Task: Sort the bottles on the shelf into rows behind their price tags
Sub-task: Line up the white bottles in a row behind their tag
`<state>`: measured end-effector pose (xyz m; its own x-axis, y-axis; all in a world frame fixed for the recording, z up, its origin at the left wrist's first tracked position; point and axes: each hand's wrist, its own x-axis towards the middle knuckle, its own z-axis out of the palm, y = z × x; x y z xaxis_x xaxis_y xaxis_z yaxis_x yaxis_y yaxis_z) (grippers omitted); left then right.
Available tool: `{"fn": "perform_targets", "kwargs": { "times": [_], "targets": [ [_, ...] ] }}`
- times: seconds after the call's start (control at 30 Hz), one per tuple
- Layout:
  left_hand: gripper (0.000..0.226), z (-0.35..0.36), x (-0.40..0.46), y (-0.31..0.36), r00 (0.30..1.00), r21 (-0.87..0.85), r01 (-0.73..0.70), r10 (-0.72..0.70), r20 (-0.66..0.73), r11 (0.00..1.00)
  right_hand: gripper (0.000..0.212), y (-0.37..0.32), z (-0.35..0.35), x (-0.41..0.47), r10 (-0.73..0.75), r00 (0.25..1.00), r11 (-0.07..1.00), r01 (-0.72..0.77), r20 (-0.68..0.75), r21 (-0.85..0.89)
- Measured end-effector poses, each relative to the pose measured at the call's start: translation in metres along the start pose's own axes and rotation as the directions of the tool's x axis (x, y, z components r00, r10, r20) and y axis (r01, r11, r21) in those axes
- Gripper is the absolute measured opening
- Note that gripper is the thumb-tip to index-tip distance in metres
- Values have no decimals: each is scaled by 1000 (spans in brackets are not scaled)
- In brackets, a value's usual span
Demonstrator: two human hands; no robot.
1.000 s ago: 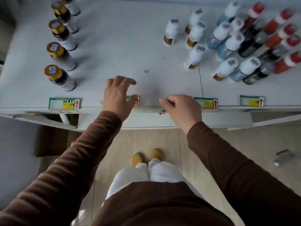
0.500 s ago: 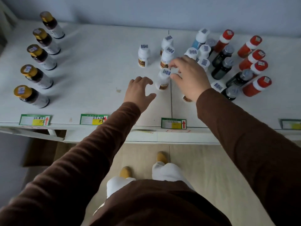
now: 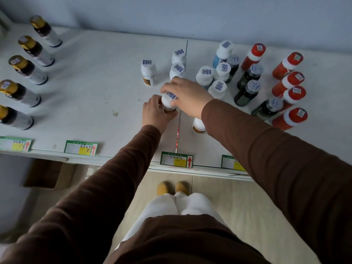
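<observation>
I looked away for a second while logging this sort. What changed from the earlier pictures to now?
Both hands left the shelf's front edge and reached in. The right hand and left hand now grip one white bottle together. The gold-capped row and red-capped bottles look unchanged.

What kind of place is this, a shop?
Probably a shop or pharmacy shelf: green price tags line the white shelf edge, and gold-capped bottles stand in a row behind one.

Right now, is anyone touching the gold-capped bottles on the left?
No. Both hands, left hand and right hand, hold a white bottle mid-shelf; the gold-capped bottles stand apart.
</observation>
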<state>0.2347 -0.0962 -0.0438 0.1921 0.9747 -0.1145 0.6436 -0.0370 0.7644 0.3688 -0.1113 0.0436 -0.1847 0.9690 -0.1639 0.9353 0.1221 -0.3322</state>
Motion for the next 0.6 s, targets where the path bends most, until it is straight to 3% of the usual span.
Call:
{"fn": "perform_targets", "kwargs": {
  "times": [0.1, 0.23, 0.43, 0.5, 0.6],
  "targets": [
    [43, -17, -2, 0, 991, -284, 57, -21, 130, 957, 37, 7, -13, 1, 38, 997, 991, -29, -66, 130],
    [36, -52, 1, 8, 920, -655, 205, 85, 382, 727, 29, 12, -44, 5, 152, 980, 921, -93, -130, 379],
    [38, -83, 10, 13, 812, -758, 382, 199, 548, 528, 38, 5, -61, 14, 223, 967, 801, -110, -123, 589],
    [40, -90, 13, 13, 799, -750, 393, 206, 565, 532, 35, 4, -61, 15, 218, 970, 772, -105, -106, 627],
    [38, -96, 16, 13, 823, -711, 312, 194, 534, 630, 27, -1, -61, 16, 179, 979, 730, -67, -95, 680]
  ]
}}
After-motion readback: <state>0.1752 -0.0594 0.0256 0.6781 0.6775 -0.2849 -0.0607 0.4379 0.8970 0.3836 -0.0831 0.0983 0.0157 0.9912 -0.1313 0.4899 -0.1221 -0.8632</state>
